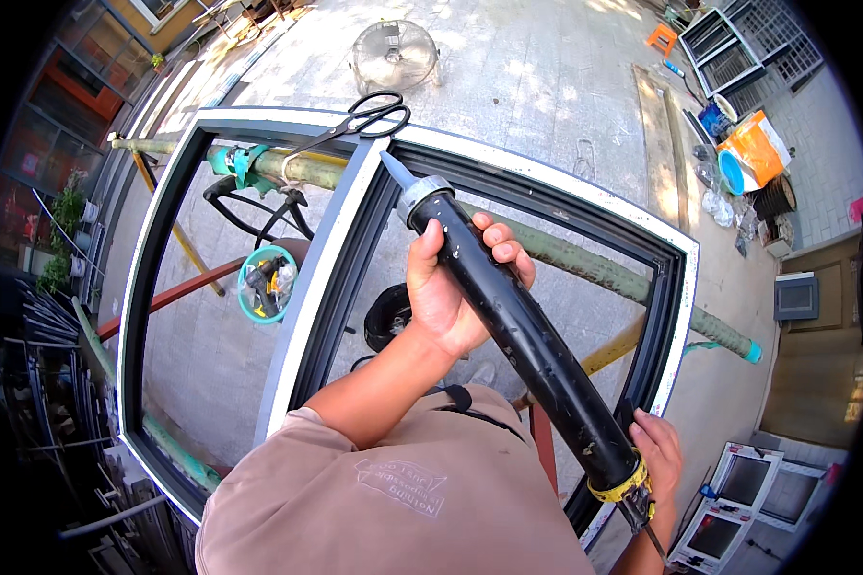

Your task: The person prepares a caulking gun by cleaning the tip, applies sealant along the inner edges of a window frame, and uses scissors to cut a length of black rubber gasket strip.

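A long black caulking gun [523, 335] lies slantwise across my body, its grey nozzle [399, 171] pointing up and left. My left hand [455, 292] is wrapped around the barrel just behind the grey front cap. At the yellow rear end, my right hand [660, 450] grips the gun; its palm and part of the handle are hidden. Below the gun lies a large window frame [318, 278], dark inside with white film along its edges. Near the nozzle, black-handled scissors [360, 123] rest across the frame's far bar.
Green poles [585, 261] support the frame. Through its left opening show a turquoise bucket [267, 285] of tools and a black hose-like loop [249, 216]. A floor fan [394, 55] stands beyond. At right are an orange bag [759, 153], clutter and more frames [743, 498].
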{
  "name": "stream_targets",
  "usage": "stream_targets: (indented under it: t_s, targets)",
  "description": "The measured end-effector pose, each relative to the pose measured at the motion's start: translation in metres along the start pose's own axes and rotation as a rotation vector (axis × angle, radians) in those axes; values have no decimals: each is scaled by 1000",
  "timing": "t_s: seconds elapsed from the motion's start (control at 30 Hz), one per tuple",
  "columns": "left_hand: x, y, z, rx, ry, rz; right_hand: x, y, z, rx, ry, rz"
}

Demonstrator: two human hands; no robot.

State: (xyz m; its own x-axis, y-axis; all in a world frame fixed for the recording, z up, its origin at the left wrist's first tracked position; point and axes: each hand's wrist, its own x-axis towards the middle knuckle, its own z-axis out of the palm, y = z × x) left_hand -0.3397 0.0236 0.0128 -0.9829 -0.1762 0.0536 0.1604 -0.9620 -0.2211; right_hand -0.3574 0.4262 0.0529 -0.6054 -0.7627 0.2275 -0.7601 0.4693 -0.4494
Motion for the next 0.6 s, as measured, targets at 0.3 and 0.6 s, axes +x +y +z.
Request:
stream_targets:
  t_s: [0.3, 0.6]
  targets:
    - [17, -23, -25, 209, 291, 124, -4, 33, -3, -22, 31, -13]
    - [26, 13, -42, 354, 507, 216, 44, 36, -4, -126, -130, -172]
